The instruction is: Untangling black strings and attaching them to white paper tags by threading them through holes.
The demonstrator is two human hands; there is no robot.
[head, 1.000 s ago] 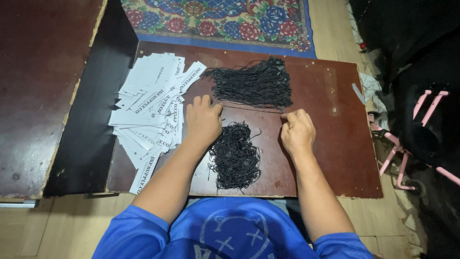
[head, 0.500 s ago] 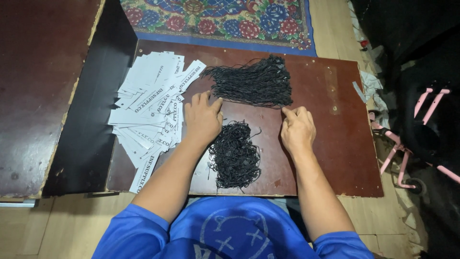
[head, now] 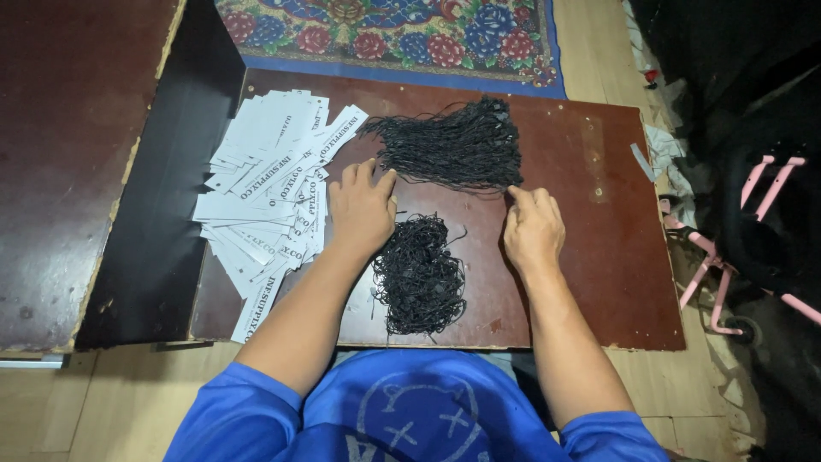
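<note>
My left hand [head: 361, 205] rests palm down on a brown board [head: 599, 257], its fingers spread beside a fan of white paper tags [head: 265, 184] and touching the lower left edge of a large bundle of black cords [head: 453, 150]. My right hand [head: 532, 227] lies palm down with its fingertips at the bundle's lower right edge; whether it pinches a cord is hidden. A smaller tangled pile of black cords [head: 419, 274] sits between my forearms near the board's front edge.
A dark brown table [head: 60, 171] stands at the left, with a black gap between it and the board. A flowered rug [head: 385, 34] lies beyond the board. Black bags and a pink metal frame [head: 753, 248] crowd the right side.
Both hands have crept slightly toward the large cord bundle. The cords and tags lie as before.
</note>
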